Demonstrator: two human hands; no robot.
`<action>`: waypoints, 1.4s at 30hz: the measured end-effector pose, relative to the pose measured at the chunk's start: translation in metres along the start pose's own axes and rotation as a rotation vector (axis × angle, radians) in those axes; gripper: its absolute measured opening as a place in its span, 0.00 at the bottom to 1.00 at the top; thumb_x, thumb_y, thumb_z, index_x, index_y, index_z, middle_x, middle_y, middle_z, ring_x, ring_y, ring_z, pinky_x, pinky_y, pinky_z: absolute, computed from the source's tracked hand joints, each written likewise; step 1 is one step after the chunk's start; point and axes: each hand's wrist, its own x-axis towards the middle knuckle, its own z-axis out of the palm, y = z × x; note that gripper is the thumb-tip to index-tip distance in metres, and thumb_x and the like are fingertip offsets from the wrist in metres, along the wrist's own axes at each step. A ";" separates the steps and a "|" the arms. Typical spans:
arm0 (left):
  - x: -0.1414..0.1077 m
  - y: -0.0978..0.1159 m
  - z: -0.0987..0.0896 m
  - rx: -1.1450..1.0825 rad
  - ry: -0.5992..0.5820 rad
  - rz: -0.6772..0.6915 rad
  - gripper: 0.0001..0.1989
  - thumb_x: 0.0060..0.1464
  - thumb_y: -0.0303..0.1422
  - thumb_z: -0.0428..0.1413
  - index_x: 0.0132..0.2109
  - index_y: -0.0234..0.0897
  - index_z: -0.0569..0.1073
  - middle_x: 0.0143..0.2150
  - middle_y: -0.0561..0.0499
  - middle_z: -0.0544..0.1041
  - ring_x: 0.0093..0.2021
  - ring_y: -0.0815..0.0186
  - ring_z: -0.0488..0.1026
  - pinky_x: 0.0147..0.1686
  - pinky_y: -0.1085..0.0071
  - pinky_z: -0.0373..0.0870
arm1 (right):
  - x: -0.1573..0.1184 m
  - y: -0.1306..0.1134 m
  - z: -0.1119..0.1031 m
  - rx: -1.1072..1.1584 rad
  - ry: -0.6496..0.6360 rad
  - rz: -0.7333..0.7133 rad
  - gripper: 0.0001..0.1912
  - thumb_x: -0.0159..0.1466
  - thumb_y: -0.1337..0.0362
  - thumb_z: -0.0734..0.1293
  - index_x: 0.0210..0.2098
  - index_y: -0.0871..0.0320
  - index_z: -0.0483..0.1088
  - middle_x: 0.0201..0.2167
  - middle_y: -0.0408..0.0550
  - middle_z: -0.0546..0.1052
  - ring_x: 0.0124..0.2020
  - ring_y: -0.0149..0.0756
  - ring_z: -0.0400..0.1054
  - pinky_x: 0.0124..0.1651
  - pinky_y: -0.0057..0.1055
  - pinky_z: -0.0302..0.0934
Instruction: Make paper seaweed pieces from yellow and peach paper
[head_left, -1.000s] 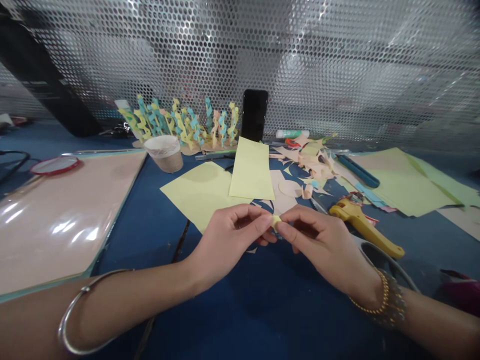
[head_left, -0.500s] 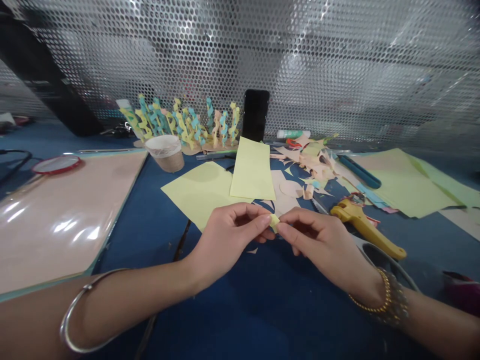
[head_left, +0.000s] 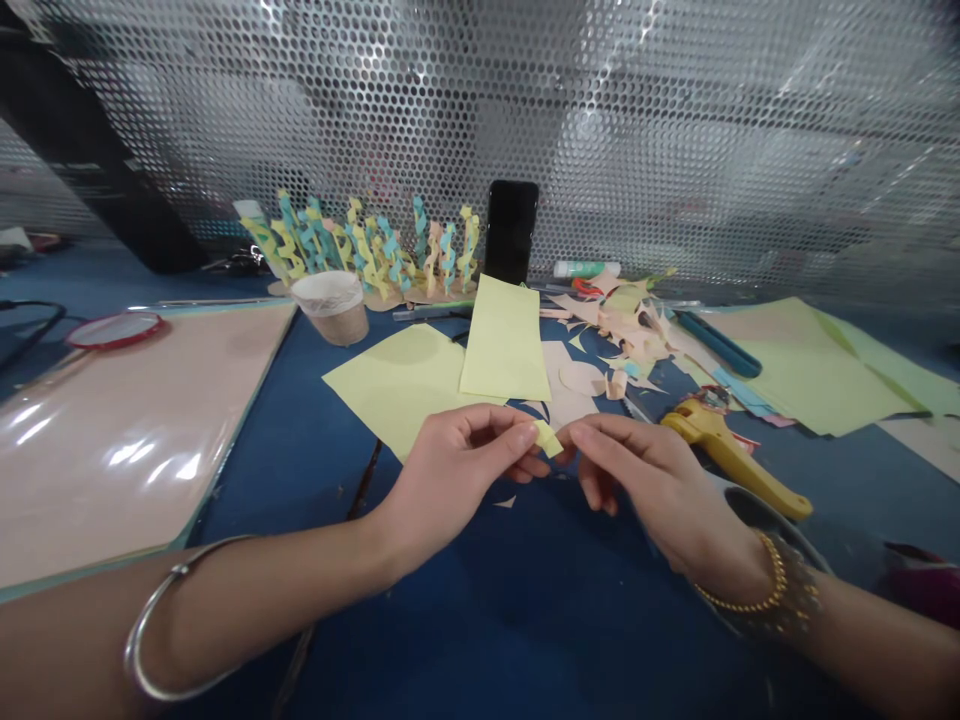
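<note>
A small folded piece of yellow paper (head_left: 548, 439) is pinched between the thumb and fingers of my left hand (head_left: 469, 465). Just right of it, my right hand (head_left: 651, 480) has its thumb and index finger close to the paper's free end, with its lower fingers apart and nothing visible between them. Beyond my hands, a yellow paper rectangle (head_left: 506, 345) overlaps a larger yellow sheet (head_left: 405, 375). A tiny paper scrap (head_left: 506, 502) lies on the blue table (head_left: 480, 620) below my left fingertips.
Curly paper strips (head_left: 375, 245) stand at the back beside a paper cup (head_left: 334, 308) and an upright phone (head_left: 511, 230). Paper scraps (head_left: 630, 325), a teal cutter (head_left: 718, 343) and a yellow-handled tool (head_left: 735, 460) lie right. A plastic-covered pink sheet (head_left: 135, 430) lies left.
My right thumb and index finger have come off the small yellow paper and shifted slightly right. More of the paper now shows, while my left hand still pinches it.
</note>
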 end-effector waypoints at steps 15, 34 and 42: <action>-0.001 0.001 0.000 0.029 -0.003 -0.014 0.08 0.54 0.37 0.59 0.36 0.36 0.77 0.30 0.52 0.80 0.32 0.68 0.79 0.29 0.80 0.73 | 0.004 0.004 0.001 -0.002 0.026 0.047 0.13 0.58 0.52 0.69 0.33 0.56 0.75 0.15 0.38 0.67 0.16 0.24 0.57 0.17 0.21 0.52; -0.002 0.000 0.001 0.004 -0.064 -0.010 0.08 0.52 0.38 0.60 0.36 0.37 0.77 0.30 0.52 0.79 0.33 0.69 0.77 0.30 0.78 0.71 | -0.002 -0.005 0.004 -0.165 0.131 -0.030 0.10 0.59 0.56 0.66 0.29 0.57 0.73 0.16 0.38 0.68 0.17 0.24 0.59 0.20 0.21 0.55; -0.002 -0.001 0.001 0.022 -0.034 0.001 0.08 0.53 0.37 0.60 0.35 0.37 0.77 0.29 0.53 0.79 0.32 0.68 0.77 0.30 0.78 0.72 | -0.004 -0.007 0.003 -0.158 0.103 -0.027 0.12 0.59 0.54 0.67 0.30 0.56 0.74 0.16 0.37 0.67 0.16 0.24 0.60 0.19 0.21 0.54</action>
